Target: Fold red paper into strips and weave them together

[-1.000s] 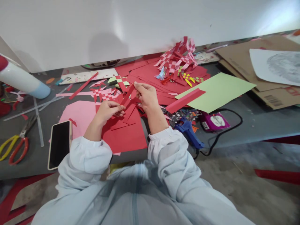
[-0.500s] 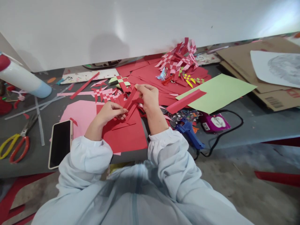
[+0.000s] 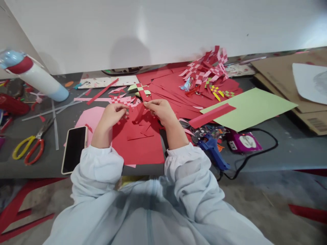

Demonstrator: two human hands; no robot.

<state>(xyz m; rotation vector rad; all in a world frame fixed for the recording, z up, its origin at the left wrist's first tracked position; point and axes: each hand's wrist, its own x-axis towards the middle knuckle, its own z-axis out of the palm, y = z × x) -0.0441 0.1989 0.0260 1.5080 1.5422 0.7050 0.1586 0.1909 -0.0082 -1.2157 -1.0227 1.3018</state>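
My right hand [image 3: 160, 110] pinches a narrow red paper strip [image 3: 138, 115] at its upper end; the strip hangs down and to the left. To its left is my left hand [image 3: 112, 117], with loosely bent fingers, apart from the strip and with nothing visible in it. Both hands are above a red paper sheet [image 3: 143, 151], on which small red cut pieces [image 3: 146, 128] lie. Just beyond the hands are a pink-and-red woven paper piece [image 3: 121, 99] and a green-and-red one [image 3: 140, 89].
At left are a phone [image 3: 74, 149], pliers [image 3: 38, 137] with yellow and red handles, and a tilted bottle [image 3: 43, 80]. To the right lie a blue glue gun [image 3: 213, 149], a purple box [image 3: 242, 141], green paper [image 3: 258, 105] and cardboard [image 3: 281, 75]. Woven strips [image 3: 204, 69] are heaped behind.
My left hand has come away from the red strip and moved left. The strip now hangs lower from my right hand. The whole view has shifted a little.
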